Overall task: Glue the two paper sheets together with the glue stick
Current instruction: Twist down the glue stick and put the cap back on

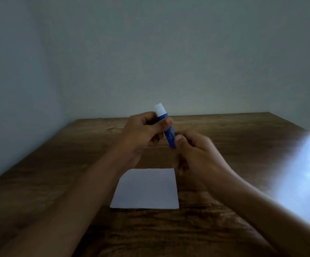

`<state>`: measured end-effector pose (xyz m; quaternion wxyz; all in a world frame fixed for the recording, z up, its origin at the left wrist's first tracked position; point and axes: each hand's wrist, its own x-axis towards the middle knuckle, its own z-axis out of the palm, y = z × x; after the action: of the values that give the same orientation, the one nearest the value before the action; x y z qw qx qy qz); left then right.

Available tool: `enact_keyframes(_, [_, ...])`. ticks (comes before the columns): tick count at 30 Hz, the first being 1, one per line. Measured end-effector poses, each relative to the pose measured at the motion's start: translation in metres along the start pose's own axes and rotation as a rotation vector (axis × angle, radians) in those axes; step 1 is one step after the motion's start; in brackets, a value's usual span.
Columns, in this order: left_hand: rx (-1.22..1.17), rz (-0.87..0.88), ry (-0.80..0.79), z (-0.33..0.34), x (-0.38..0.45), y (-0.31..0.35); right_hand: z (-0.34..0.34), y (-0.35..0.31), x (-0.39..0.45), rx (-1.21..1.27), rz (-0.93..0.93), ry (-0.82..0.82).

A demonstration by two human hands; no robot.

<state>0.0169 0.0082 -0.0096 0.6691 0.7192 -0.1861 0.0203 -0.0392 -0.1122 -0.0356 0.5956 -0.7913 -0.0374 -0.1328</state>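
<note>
A blue glue stick (167,127) with a white tip pointing up and slightly left is held above the table between both hands. My left hand (141,134) grips its upper barrel just under the white tip. My right hand (196,151) pinches the bottom end of the stick. Below the hands, a white paper sheet (146,189) lies flat on the wooden table (57,173). I see only one sheet outline; whether a second sheet lies under it cannot be told.
The wooden table runs back to a pale wall (150,62) at the rear and left. Bright window glare (308,173) covers the table's right side.
</note>
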Motion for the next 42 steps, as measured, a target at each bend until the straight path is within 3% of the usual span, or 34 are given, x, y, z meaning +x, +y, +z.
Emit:
enact_keyframes(3, [0.013, -0.021, -0.019, -0.001, 0.001, -0.001, 0.007, 0.003, -0.002, 0.233, 0.130, -0.120])
enact_keyframes(8, [0.036, -0.040, -0.045, -0.001, 0.002, -0.006, 0.001, 0.005, 0.007, 0.422, 0.242, -0.271])
enact_keyframes(12, [0.056, -0.031, -0.061, 0.000, 0.000, -0.006, -0.004, 0.007, 0.012, 0.396, 0.282, -0.351])
enact_keyframes(18, [0.042, -0.011, -0.081, 0.003, -0.002, -0.004, -0.003, 0.010, 0.015, 0.405, 0.283, -0.296])
enact_keyframes(27, [0.066, -0.046, -0.053, 0.002, -0.001, -0.005, -0.013, 0.012, 0.022, 0.606, 0.350, -0.490])
enact_keyframes(36, [0.028, -0.015, -0.062, 0.005, -0.002, -0.005, -0.009, 0.009, 0.020, 0.506, 0.316, -0.417])
enact_keyframes(42, [0.024, -0.005, -0.061, 0.004, -0.002, -0.005, -0.014, 0.010, 0.022, 0.590, 0.314, -0.557])
